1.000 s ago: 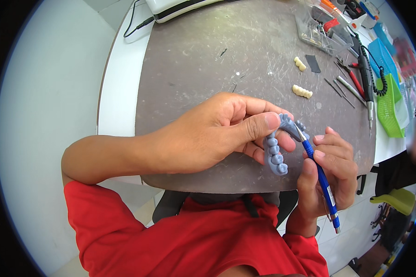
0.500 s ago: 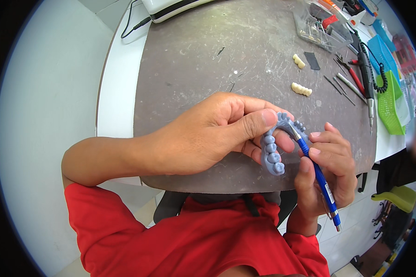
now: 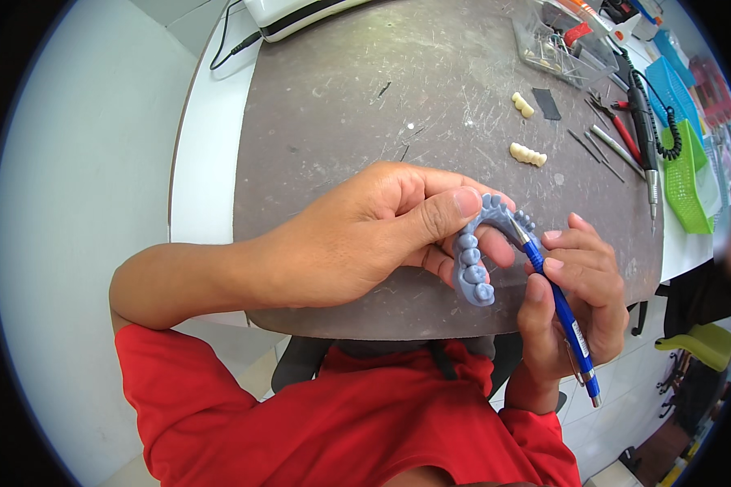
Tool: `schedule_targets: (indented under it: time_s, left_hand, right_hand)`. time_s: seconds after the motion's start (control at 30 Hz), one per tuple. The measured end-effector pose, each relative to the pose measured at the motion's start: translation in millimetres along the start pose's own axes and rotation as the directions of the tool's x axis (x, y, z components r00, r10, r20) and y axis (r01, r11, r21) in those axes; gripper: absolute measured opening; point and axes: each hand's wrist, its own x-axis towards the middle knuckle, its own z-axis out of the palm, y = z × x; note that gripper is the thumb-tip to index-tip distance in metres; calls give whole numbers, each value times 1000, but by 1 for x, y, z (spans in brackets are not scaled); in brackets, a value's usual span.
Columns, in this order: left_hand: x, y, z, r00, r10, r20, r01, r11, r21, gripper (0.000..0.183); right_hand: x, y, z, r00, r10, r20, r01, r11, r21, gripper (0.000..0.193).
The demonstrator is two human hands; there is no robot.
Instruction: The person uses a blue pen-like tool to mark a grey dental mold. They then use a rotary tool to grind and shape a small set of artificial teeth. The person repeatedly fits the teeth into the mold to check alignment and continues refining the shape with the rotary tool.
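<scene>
Between the thumb and fingers of my left hand (image 3: 414, 223) is a grey-blue dental arch model (image 3: 472, 258), its row of teeth facing up. My right hand (image 3: 581, 296) is closed around a blue mechanical pencil (image 3: 566, 312). The pencil's metal tip meets or nearly meets the right side of the arch; whether it touches I cannot tell. Part of the model's front is hidden behind my left thumb. Beyond my hands, a cream dental bridge (image 3: 528, 154) and a smaller cream tooth piece (image 3: 522, 105) lie on the brown worktop (image 3: 333, 122).
A dark grey strip (image 3: 547, 104) lies by the tooth pieces. Along the right are thin metal tools (image 3: 601, 148), red-handled pliers (image 3: 623, 134), a corded handpiece (image 3: 646, 146) and a green basket (image 3: 685, 183). A clear box (image 3: 556, 57) of small parts and a white device (image 3: 300, 15) stand at the back.
The dental model has tilted slightly in my left hand, its near end shifting a little left. The pencil has hardly moved.
</scene>
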Motion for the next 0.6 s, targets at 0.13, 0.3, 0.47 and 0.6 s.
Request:
schedule_targets:
  time_s: [0.13, 0.3, 0.47, 0.6]
  left_hand:
    - [-1, 0, 0, 1000, 5, -1, -5, 1000, 5, 54]
    - [0, 2, 1, 1000, -1, -14, 1, 999, 36, 51]
    - [-4, 4, 11, 995, 57, -88, -53, 998, 47, 46]
    - [-3, 4, 10, 993, 52, -104, -48, 998, 45, 48]
  right_hand:
    - [0, 0, 0, 1000, -4, 4, 4, 1000, 5, 20]
    - [0, 0, -1, 1000, 1, -4, -1, 1000, 30, 20]
    - [-4, -3, -2, 1000, -7, -23, 8, 999, 45, 24]
    - [-2, -8, -4, 999, -18, 47, 18, 1000, -12, 26]
